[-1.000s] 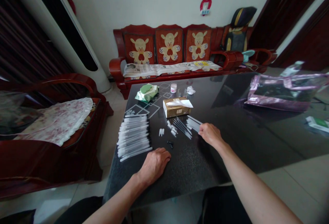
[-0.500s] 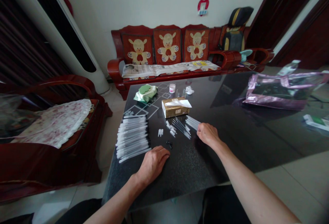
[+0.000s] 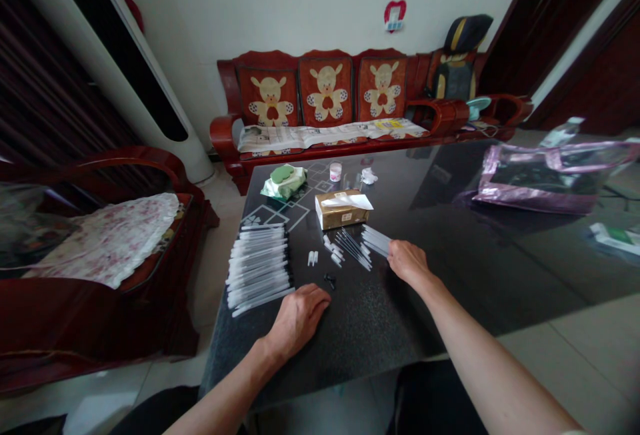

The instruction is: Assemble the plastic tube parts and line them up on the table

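My left hand (image 3: 299, 318) rests on the dark table (image 3: 450, 275) with its fingers curled loosely, holding nothing I can see. My right hand (image 3: 407, 261) reaches forward, its fingers closed at the near end of a small pile of clear pen tubes (image 3: 376, 240). Just left of that pile lie thin dark refills (image 3: 353, 248), small white caps (image 3: 333, 252) and a tiny black piece (image 3: 330, 280). A long row of finished white pens (image 3: 257, 266) lies at the table's left edge. A brown cardboard box (image 3: 341, 208) stands behind the parts.
A green wet-wipe pack (image 3: 285, 180), a small white jar (image 3: 335, 170) and crumpled tissue (image 3: 369, 175) sit at the far end. A pink plastic bag (image 3: 550, 178) lies at the right. A red wooden sofa (image 3: 325, 108) and an armchair (image 3: 100, 242) flank the table.
My right hand has shifted slightly right along the clear tubes. The left hand stays in place. The camera view has barely moved.
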`<state>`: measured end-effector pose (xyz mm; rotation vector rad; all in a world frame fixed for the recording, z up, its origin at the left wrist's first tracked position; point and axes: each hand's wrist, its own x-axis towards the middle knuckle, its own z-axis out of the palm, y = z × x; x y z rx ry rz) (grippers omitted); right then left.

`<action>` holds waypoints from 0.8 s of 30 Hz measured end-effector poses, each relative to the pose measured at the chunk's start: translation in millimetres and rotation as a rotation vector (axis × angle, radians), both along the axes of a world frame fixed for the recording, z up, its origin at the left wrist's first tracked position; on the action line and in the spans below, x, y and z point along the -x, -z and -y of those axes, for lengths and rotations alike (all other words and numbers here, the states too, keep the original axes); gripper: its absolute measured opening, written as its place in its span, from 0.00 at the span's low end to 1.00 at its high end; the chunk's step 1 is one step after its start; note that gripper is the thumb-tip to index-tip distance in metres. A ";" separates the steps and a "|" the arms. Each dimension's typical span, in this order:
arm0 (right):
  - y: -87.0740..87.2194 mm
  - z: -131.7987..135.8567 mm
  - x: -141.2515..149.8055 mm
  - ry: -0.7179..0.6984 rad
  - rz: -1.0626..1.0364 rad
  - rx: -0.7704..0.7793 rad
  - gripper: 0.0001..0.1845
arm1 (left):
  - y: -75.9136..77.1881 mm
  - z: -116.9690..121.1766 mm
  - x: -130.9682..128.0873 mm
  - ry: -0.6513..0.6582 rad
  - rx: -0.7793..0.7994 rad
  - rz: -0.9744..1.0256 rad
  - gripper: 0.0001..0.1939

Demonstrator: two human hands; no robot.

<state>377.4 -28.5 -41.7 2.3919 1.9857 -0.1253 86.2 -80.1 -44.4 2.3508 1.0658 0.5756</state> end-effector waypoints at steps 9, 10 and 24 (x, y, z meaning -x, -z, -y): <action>-2.0 -0.8 -0.3 -0.001 -0.024 0.014 0.10 | -0.6 -0.7 -0.3 -0.019 0.035 0.050 0.12; -4.2 -0.2 1.2 -0.002 -0.032 0.004 0.09 | -1.4 -0.9 -0.3 -0.028 0.052 0.072 0.12; 7.5 40.3 102.6 -0.363 -1.145 0.213 0.05 | 13.0 -15.1 -4.4 -0.244 0.746 0.713 0.20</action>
